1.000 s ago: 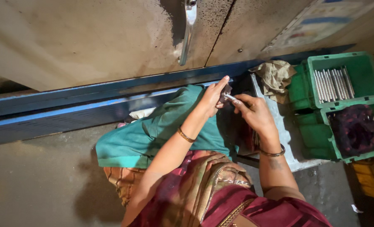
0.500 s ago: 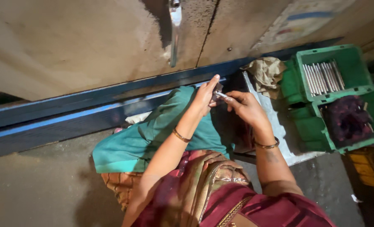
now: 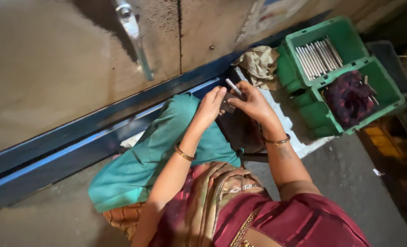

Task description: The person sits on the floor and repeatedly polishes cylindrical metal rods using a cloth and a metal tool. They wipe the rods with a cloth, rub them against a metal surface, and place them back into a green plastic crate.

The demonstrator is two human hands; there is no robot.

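rod: thin grey metal rod (image 3: 233, 86), pinched in right hand (image 3: 254, 103) fingers, over the lap
axis: long axis runs 10-to-4 o'clock, free tip at 10
left hand (image 3: 210, 107): fingers narrow, on a small dark part just beside the rod
step: looks like fitting rod to part; calls for fine tip alignment
bins: 2 green crates (image 3: 350, 39) at 2 o'clock, more rods (image 3: 315, 55) inside

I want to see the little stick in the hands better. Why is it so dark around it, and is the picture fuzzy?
Head view: light falls on the wall and arms, but the lap under the right hand and left hand lies in shadow; the pale rod shows against it; the hands look slightly soft, not sharp; the right edge beyond the green crates is very dark.
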